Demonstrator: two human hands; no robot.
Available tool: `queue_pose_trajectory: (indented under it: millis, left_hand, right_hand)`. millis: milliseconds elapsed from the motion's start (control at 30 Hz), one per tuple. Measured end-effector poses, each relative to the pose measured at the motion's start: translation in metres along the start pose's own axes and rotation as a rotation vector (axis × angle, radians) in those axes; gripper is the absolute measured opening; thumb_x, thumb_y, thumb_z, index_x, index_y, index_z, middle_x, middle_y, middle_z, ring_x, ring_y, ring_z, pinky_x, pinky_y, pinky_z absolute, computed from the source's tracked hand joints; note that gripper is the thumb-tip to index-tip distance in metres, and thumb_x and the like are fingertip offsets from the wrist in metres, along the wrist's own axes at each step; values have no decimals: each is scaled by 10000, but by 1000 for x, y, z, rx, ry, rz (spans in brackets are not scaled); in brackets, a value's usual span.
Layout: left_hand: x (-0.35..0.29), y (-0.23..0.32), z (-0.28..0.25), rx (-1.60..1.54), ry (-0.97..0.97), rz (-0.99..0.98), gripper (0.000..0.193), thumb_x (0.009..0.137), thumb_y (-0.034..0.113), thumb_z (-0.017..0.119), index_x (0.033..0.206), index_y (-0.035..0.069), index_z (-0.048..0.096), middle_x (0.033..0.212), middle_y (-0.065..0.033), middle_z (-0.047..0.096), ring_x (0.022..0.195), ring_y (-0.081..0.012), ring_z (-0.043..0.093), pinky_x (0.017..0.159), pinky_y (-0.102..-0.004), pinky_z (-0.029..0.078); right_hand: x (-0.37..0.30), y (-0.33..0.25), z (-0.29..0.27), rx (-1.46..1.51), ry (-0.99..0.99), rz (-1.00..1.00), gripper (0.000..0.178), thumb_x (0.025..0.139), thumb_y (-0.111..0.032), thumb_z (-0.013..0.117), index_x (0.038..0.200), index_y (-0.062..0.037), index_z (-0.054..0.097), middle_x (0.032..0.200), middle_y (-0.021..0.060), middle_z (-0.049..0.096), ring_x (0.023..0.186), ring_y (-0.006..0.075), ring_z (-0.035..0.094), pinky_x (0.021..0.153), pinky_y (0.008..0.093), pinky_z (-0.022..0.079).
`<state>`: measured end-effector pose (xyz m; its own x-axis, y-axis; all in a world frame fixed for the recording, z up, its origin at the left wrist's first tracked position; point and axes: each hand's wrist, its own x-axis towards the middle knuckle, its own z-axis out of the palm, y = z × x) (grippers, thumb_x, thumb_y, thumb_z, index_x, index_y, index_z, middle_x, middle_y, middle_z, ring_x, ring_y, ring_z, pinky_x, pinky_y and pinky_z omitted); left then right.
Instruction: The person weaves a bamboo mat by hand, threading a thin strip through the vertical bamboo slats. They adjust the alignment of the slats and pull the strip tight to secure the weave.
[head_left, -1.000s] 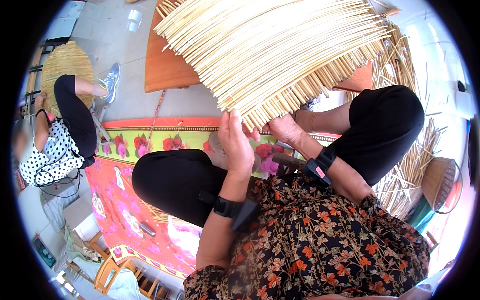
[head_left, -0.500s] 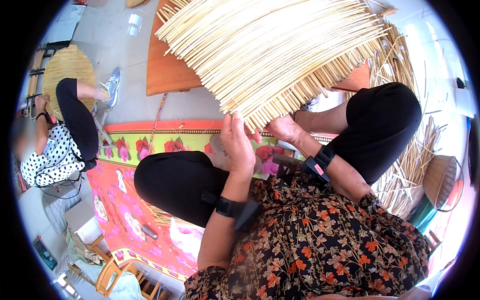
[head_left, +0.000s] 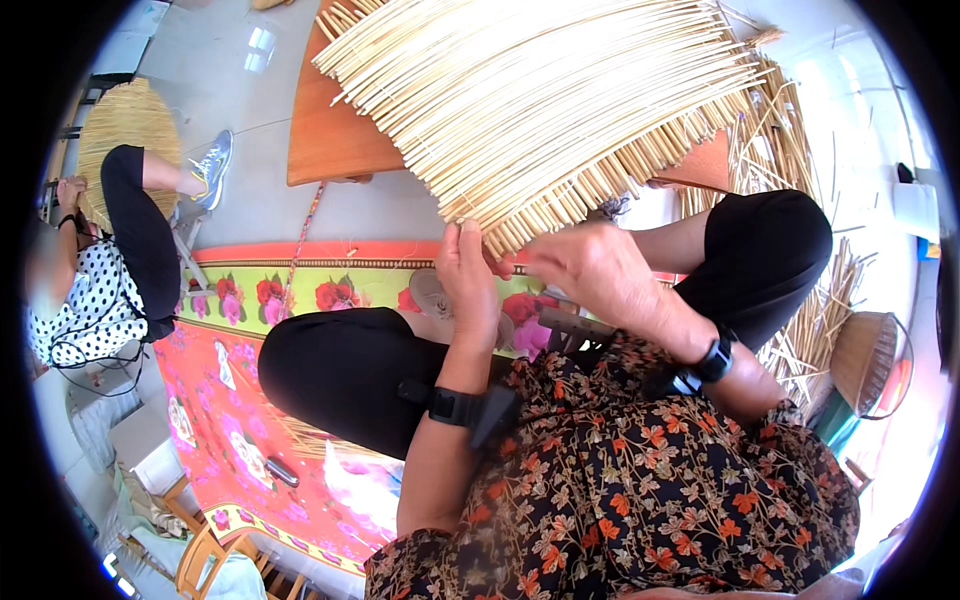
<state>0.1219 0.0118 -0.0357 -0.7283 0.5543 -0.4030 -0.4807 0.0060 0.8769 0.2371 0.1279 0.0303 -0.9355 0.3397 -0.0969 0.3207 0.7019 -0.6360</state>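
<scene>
A mat of straw-coloured stalks (head_left: 540, 110), bound side by side in rows, lies over a brown wooden table (head_left: 335, 135) with its near corner toward me. At that corner my left hand (head_left: 468, 280) pinches the stalk ends, thumb and fingers closed. Just right of it is my right hand (head_left: 595, 265), its back turned up and its fingers curled toward the left hand. The right fingertips are slightly smeared, and what they hold is hidden. Both wrists wear black bands.
Loose stalks (head_left: 800, 340) lie heaped at the right, beside a woven basket (head_left: 864, 362). A red floral cloth (head_left: 235, 400) spreads on the floor at the left. Further left a person in a dotted top (head_left: 95, 300) sits with an oval stalk mat (head_left: 130, 130).
My right hand has come out from beside the mat's edge, rising toward me and rolling its back upward. The left hand keeps its pinch at the corner.
</scene>
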Motion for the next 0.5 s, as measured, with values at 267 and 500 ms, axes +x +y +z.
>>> queue_pose_trajectory:
  millis: [267, 500]
  left_hand:
    - [6, -7, -2, -4, 20, -14, 213, 1008, 211, 458, 936, 39, 561, 671, -27, 582, 473, -87, 531, 398, -219, 404]
    - [5, -7, -4, -19, 8, -34, 216, 1009, 213, 459, 909, 44, 550, 658, -25, 566, 471, -87, 532, 397, -217, 409]
  right_hand:
    - [82, 23, 17, 77, 64, -333, 108, 810, -151, 684, 860, -60, 654, 841, 71, 610, 766, 273, 636, 624, 367, 518]
    - [90, 26, 26, 18, 67, -423, 149, 783, -161, 687, 872, -74, 606, 848, 61, 580, 773, 266, 639, 614, 371, 521]
